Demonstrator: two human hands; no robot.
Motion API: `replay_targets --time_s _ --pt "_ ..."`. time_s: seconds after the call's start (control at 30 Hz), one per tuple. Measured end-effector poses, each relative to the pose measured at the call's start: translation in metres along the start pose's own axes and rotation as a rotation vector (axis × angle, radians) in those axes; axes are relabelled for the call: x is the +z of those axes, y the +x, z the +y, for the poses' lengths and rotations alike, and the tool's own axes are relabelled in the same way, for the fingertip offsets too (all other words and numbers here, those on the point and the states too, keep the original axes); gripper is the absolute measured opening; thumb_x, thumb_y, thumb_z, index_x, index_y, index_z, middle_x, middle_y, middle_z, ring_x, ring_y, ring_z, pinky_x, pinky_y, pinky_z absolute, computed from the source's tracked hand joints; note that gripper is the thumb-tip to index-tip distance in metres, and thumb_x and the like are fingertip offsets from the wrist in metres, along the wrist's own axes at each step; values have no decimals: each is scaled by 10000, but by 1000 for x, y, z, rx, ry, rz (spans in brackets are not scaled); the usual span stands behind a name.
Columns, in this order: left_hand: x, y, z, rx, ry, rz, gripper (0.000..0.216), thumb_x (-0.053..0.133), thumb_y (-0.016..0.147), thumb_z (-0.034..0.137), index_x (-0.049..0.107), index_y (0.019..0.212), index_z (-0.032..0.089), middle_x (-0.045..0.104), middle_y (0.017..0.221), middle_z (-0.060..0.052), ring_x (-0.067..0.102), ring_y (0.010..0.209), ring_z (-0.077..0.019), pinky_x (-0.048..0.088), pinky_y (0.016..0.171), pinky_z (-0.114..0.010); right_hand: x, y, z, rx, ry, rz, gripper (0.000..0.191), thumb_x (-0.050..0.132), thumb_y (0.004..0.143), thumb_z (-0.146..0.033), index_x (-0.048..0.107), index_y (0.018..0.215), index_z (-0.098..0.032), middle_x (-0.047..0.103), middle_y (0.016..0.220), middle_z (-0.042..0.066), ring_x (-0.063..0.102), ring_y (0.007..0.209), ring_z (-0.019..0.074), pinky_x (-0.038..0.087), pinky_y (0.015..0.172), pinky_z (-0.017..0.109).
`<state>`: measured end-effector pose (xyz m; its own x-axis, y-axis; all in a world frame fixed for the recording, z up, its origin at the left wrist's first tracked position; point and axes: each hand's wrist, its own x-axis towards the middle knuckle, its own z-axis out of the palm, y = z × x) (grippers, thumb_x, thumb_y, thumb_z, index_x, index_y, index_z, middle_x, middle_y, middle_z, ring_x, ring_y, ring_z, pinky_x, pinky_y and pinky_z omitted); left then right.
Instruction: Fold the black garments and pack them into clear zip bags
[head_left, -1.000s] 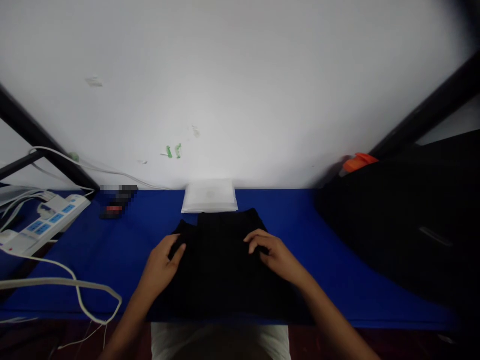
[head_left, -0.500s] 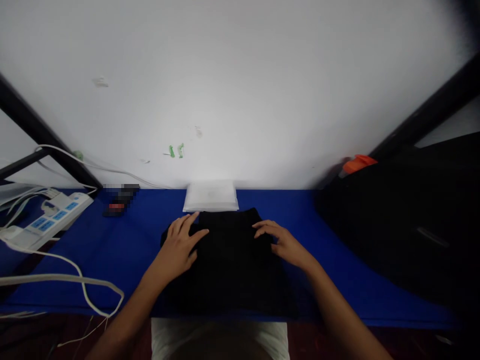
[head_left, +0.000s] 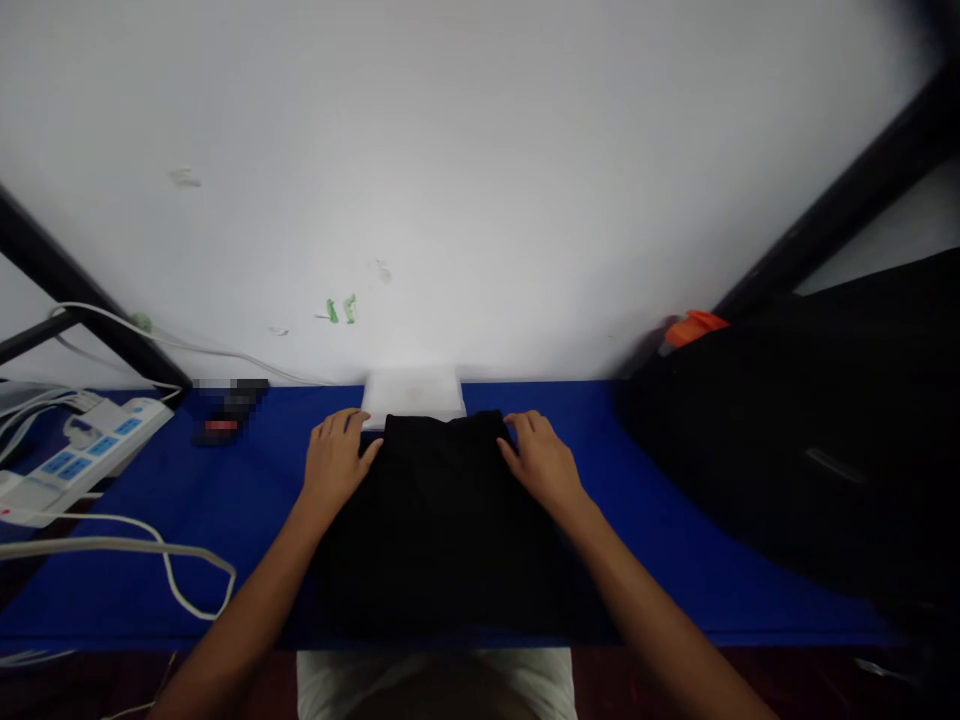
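A black folded cloth [head_left: 442, 520], which looks like a garment, lies on the blue tabletop in front of me. At its upper left corner is my left hand [head_left: 334, 462], palm down, the thumb touching the cloth's edge and the fingers apart from the thumb. My right hand [head_left: 544, 462] mirrors it at the upper right corner, fingers spread from the thumb along the cloth's side. Neither hand grips the fabric. Just beyond the cloth lies a flat white packet [head_left: 414, 390], its near edge partly covered by the cloth.
On the left sit a white power strip [head_left: 97, 450] with plugs and a loose white cable [head_left: 169, 560]. A dark, partly pixelated object [head_left: 229, 412] lies near the wall [head_left: 480, 180]. A large black bag-like item [head_left: 787, 450] fills the right, with something orange [head_left: 695, 327] behind it.
Both hands have moved from on top of the cloth out to its upper side edges. A dark bulge at the cloth's left side is gone, leaving its outline straighter. The view has shifted slightly.
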<state>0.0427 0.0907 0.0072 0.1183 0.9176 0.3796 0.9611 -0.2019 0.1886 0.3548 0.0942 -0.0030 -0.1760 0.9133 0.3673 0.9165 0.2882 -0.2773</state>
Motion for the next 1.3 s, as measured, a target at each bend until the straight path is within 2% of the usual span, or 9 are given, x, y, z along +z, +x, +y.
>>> replay_targets --time_s 0.13,0.23,0.37,0.53,0.7,0.87,1.0,1.13,1.3 --pt "-3 2 -36 -173 -156 -206 482 606 852 555 559 1187 211 652 1113 -90 626 1022 -279 506 838 -379 -3 -22 -23 -302 -9 -102 220 503 955 -311 589 1095 -165 624 992 122 580 921 279 499 803 409" --pt "-5 2 -45 -234 -56 -168 493 628 857 491 540 1226 177 621 1143 -128 605 1051 -298 504 839 -384 3 -31 -27 -347 -29 -211 306 535 945 -408 602 1085 -144 630 977 127 583 897 284 502 779 422" --pt "-1 -10 -25 -46 12 20 375 574 909 390 583 1198 152 555 1227 -164 523 1143 -328 444 945 -449 14 -35 -21 -326 -38 -203 317 505 960 -424 606 1061 -141 621 1005 130 573 909 277 491 800 424" --pt "4 -27 -2 234 -264 -159 176 595 900 355 651 965 202 615 1167 -90 534 1120 -279 422 960 -456 16 -32 -14 -330 2 -200 265 504 962 -393 593 953 -144 611 971 126 559 881 263 480 796 407" --pt "-35 -42 0 289 -474 -49 95 557 923 270 631 925 211 639 1126 -67 560 1077 -234 400 969 -432 -30 -33 -8 -284 213 -352 42 550 930 -223 562 915 -186 613 888 62 583 828 207 472 750 328" --pt "-77 -79 6 281 -582 -535 189 594 909 396 637 1021 250 656 941 -14 609 911 -183 466 848 -323 -88 -67 -13 -259 271 -512 277 487 801 18 596 901 -215 618 953 39 604 911 186 460 782 291" --pt "-72 -102 15 88 -608 -817 839 785 686 546 408 1398 311 639 1035 -2 638 805 -167 506 740 -289 -89 -103 -20 -142 163 -648 332 533 770 4 654 967 -235 653 1007 42 640 928 212 493 786 314" --pt "-53 -96 28 -91 -504 -612 816 652 798 585 295 1465 278 628 1065 -24 643 734 -163 526 709 -320 -73 -113 -33 -100 93 -540 208 528 928 -221 657 1092 -224 688 1003 74 668 906 242 532 787 365" --pt "-19 -76 38 -28 -174 -194 671 479 894 606 440 1395 160 527 1370 -157 475 1293 -317 417 1040 -456 -34 -93 -58 -136 66 -239 334 394 998 -266 594 1245 -164 657 1179 140 639 1069 253 533 905 394"
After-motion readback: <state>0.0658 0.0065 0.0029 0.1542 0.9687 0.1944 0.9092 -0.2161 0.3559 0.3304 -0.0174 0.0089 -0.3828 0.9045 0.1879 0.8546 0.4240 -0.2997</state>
